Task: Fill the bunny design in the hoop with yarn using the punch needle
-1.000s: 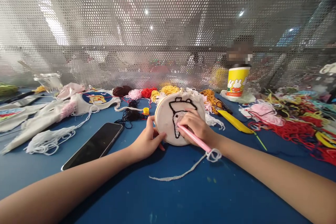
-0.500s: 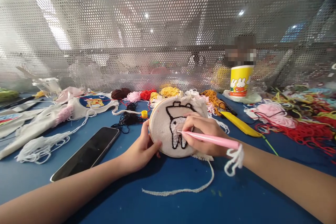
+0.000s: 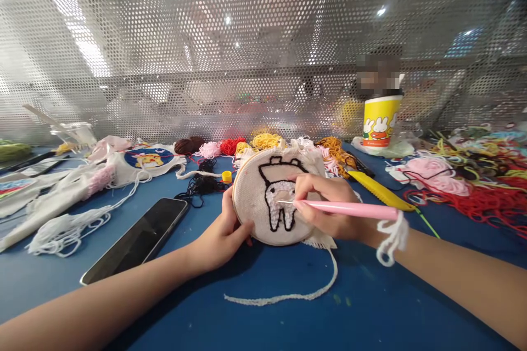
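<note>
Black phone [image 3: 135,238] on table, left of left fingers. Left hand [image 3: 222,230] grips left rim of embroidery hoop [image 3: 255,197], thumb in front. Hoop tilted up between both hands' fingers. Right hand [image 3: 333,205] pinches pink punch needle [image 3: 354,209], metal tip left of fingertips, at the cloth. White yarn [image 3: 393,238] hangs off its right end.

Daylight-like glare streaks the left of the perforated metal screen [image 3: 255,55]. Shadows under the forearms look soft. Pixelation hides a patch above the yellow cup [image 3: 381,120].
</note>
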Demonstrator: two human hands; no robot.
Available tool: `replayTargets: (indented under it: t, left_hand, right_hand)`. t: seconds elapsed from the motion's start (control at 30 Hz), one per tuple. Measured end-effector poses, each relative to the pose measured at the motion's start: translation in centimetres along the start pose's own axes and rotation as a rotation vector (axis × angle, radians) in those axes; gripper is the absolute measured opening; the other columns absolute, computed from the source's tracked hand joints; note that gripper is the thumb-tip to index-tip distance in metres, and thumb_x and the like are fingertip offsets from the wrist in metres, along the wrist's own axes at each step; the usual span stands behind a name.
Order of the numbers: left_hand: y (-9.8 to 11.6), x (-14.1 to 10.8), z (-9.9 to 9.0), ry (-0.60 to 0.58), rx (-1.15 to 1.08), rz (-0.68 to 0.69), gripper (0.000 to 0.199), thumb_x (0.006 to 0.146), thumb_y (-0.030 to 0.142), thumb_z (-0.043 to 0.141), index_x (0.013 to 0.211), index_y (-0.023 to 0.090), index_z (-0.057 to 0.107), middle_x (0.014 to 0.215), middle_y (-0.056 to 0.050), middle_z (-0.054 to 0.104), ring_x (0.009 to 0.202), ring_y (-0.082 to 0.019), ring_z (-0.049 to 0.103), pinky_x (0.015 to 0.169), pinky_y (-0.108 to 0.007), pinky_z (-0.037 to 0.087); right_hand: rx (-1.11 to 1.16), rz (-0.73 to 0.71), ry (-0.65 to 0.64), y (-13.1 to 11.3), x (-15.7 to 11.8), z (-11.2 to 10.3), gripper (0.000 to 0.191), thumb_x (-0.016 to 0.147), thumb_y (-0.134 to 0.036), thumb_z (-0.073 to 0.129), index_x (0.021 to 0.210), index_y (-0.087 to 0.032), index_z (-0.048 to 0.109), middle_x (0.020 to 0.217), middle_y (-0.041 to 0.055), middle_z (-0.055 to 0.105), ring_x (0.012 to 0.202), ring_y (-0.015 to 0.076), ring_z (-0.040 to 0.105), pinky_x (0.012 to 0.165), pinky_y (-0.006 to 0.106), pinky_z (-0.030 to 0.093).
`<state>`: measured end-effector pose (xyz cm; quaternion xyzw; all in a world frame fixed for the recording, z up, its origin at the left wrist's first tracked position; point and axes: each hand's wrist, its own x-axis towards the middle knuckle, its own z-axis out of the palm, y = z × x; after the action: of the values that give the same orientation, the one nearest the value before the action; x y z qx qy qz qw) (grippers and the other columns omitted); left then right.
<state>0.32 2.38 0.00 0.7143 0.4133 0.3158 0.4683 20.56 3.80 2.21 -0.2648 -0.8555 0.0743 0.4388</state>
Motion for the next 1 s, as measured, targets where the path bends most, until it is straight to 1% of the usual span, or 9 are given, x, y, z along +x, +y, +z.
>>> replayTargets:
  t: [0.1, 0.27, 0.57, 0.67, 0.73, 0.8, 0.87, 0.93, 1.0]
  left_hand:
    - [0.03, -0.07, 0.02, 0.015, -0.011, 0.005, 0.051, 0.080, 0.024, 0.040, 0.118, 0.017, 0.006, 0.069, 0.003, 0.043, 0.057, -0.010, 0.048, 0.057, -0.026, 0.043]
    - [-0.06, -0.10, 0.04, 0.026, -0.025, 0.006, 0.049, 0.079, 0.026, 0.042, 0.115, 0.017, 0.010, 0.070, 0.003, 0.044, 0.057, -0.011, 0.048, 0.056, -0.026, 0.043]
    - [0.11, -0.06, 0.07, 0.018, -0.007, 0.010, 0.048, 0.079, 0.023, 0.041, 0.115, 0.017, 0.009, 0.071, 0.003, 0.043, 0.058, -0.010, 0.047, 0.056, -0.024, 0.044]
    - [0.15, -0.09, 0.12, 0.044, -0.041, 0.000, 0.047, 0.078, 0.024, 0.044, 0.113, 0.018, 0.013, 0.076, 0.002, 0.043, 0.057, -0.009, 0.048, 0.055, -0.024, 0.044]
    - [0.10, -0.14, 0.11, 0.049, -0.046, -0.004, 0.048, 0.077, 0.024, 0.044, 0.113, 0.019, 0.013, 0.078, 0.001, 0.043, 0.057, -0.009, 0.048, 0.054, -0.024, 0.045]
    - [-0.01, -0.24, 0.07, 0.042, -0.023, 0.006, 0.051, 0.077, 0.024, 0.044, 0.115, 0.018, 0.010, 0.077, 0.001, 0.043, 0.057, -0.010, 0.048, 0.055, -0.025, 0.045]
    - [-0.15, -0.36, 0.03, 0.038, 0.012, 0.032, 0.053, 0.077, 0.024, 0.045, 0.116, 0.018, 0.009, 0.078, 0.000, 0.043, 0.058, -0.011, 0.048, 0.056, -0.025, 0.045]
    - [-0.27, -0.48, 0.02, 0.050, 0.037, 0.058, 0.054, 0.076, 0.024, 0.046, 0.116, 0.019, 0.010, 0.085, -0.002, 0.043, 0.061, -0.011, 0.049, 0.057, -0.024, 0.046]
    - [-0.33, -0.58, 0.05, 0.067, 0.051, 0.074, 0.054, 0.076, 0.024, 0.047, 0.116, 0.019, 0.012, 0.093, -0.006, 0.043, 0.069, -0.013, 0.051, 0.057, -0.024, 0.046]
  right_hand:
    - [0.002, 0.020, 0.006, -0.05, -0.14, 0.01, 0.007, 0.070, -0.013, 0.046, 0.066, -0.018, 0.043, 0.058, -0.0037, 0.044, 0.052, 0.0072, 0.043, 0.050, 0.021, 0.038]
    - [-0.004, 0.009, 0.011, 0.09, -0.19, 0.17, 0.006, 0.070, -0.014, 0.046, 0.067, -0.018, 0.043, 0.058, -0.0037, 0.046, 0.052, 0.0073, 0.044, 0.050, 0.021, 0.038]
    - [-0.020, 0.007, 0.022, -0.15, -0.08, -0.05, 0.008, 0.071, -0.013, 0.045, 0.066, -0.019, 0.042, 0.057, -0.0035, 0.045, 0.049, 0.0067, 0.042, 0.046, 0.019, 0.036]
    - [-0.054, 0.005, 0.011, -0.18, -0.19, -0.07, 0.007, 0.073, -0.014, 0.045, 0.067, -0.019, 0.043, 0.058, -0.0027, 0.047, 0.051, 0.0076, 0.045, 0.049, 0.020, 0.038]
    - [-0.074, -0.008, 0.016, -0.07, -0.17, 0.06, 0.006, 0.073, -0.015, 0.045, 0.068, -0.019, 0.044, 0.059, -0.0018, 0.049, 0.054, 0.0091, 0.048, 0.053, 0.021, 0.041]
    - [-0.092, -0.041, 0.019, 0.09, -0.03, 0.25, 0.005, 0.073, -0.015, 0.045, 0.069, -0.018, 0.044, 0.060, -0.0012, 0.050, 0.057, 0.0101, 0.049, 0.057, 0.023, 0.042]
    - [-0.121, -0.103, 0.020, 0.22, 0.18, 0.40, 0.006, 0.074, -0.015, 0.045, 0.068, -0.018, 0.044, 0.058, -0.0011, 0.049, 0.058, 0.0102, 0.048, 0.059, 0.024, 0.043]
    - [-0.175, -0.215, 0.027, 0.26, 0.34, 0.48, 0.009, 0.075, -0.016, 0.045, 0.067, -0.018, 0.042, 0.056, -0.0016, 0.047, 0.056, 0.0097, 0.045, 0.061, 0.026, 0.044]
    - [-0.281, -0.346, 0.011, 0.15, 0.33, 0.48, 0.012, 0.077, -0.017, 0.046, 0.066, -0.018, 0.042, 0.054, -0.0029, 0.047, 0.054, 0.0090, 0.043, 0.071, 0.032, 0.044]
